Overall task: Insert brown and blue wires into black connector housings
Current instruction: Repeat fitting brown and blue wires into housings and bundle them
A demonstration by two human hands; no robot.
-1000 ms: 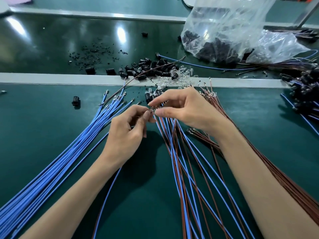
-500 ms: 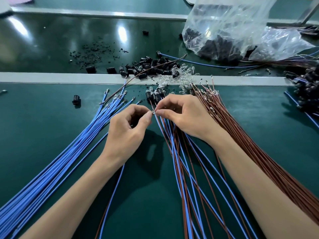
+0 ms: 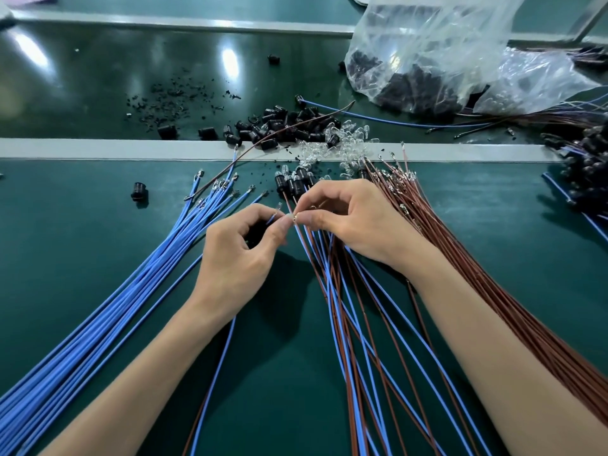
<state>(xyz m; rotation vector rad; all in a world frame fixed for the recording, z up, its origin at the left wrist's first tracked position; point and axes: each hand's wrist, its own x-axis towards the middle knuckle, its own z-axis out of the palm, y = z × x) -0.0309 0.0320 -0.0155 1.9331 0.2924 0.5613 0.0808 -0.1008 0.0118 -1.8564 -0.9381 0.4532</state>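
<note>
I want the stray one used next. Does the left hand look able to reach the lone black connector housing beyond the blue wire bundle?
Probably yes, once freed: the left hand pinches a blue wire, and only the flat blue wire bundle lies between it and the black connector housing.

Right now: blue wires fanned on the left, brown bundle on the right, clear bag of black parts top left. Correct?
No. The head view shows the clear bag of black parts at top right, not top left. The blue wires do fan out on the left and the brown bundle lies on the right.
</note>
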